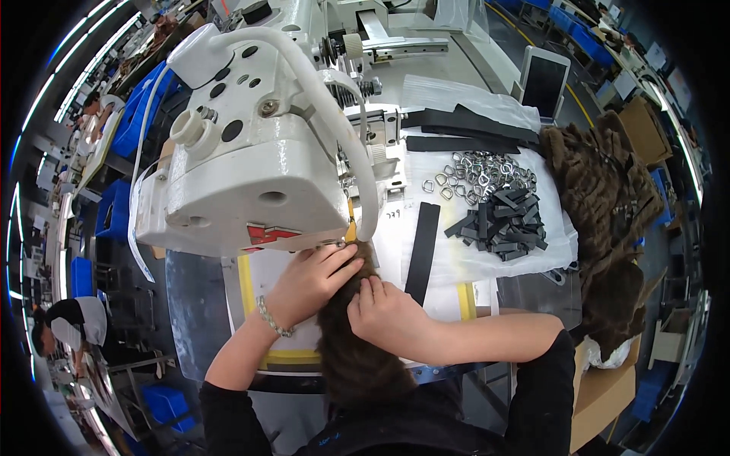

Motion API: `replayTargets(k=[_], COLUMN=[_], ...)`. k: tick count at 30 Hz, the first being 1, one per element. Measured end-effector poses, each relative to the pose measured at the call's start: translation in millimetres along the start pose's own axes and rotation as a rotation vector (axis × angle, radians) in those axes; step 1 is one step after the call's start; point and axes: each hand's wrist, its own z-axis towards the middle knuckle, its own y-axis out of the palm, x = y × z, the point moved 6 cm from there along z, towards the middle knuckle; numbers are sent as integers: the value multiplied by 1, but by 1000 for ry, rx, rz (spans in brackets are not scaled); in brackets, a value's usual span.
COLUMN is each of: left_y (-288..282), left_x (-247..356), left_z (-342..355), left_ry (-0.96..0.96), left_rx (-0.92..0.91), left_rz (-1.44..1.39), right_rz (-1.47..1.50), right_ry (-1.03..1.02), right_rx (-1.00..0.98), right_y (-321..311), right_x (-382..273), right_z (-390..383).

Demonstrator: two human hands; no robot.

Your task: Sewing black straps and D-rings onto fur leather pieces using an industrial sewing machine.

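Observation:
A strip of dark brown fur fabric point(353, 365) runs from my lap up to the needle area of a white industrial sewing machine point(251, 171). My left hand point(315, 280) lies on the fur's left edge, fingers stretched toward the needle area, a beaded bracelet on the wrist. Lower down on the right edge, my right hand point(384, 311) has its fingers bent and pressed together on the fur. The machine head hides the needle and the fur's far end. A yellow-orange part point(351, 222) shows just above my left fingertips.
Right of my hands lie a black strip point(423, 251), metal D-rings point(487, 173) and a pile of short black pieces point(502, 224) on white sheeting. Longer black strips point(471, 129) lie behind. Brown fur pieces point(604, 197) heap at the right, above a cardboard box point(608, 399).

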Motion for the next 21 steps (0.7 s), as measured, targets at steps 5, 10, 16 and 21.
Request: replayTargets(k=[5, 10, 16, 21], left_y=[-5, 5, 2, 1], left_x=[7, 5, 2, 2], left_z=[14, 10, 5, 3], left_ry=[47, 90, 64, 48], left_rx=[66, 23, -5, 0], left_rz=[-72, -71, -29, -52], right_rz=[25, 15, -4, -4], right_ry=[24, 30, 39, 43], right_rx=[-15, 23, 37, 1], right_y=[-1, -2, -3, 0], right_x=[2, 3, 2, 0], right_z=[2, 2, 2, 1])
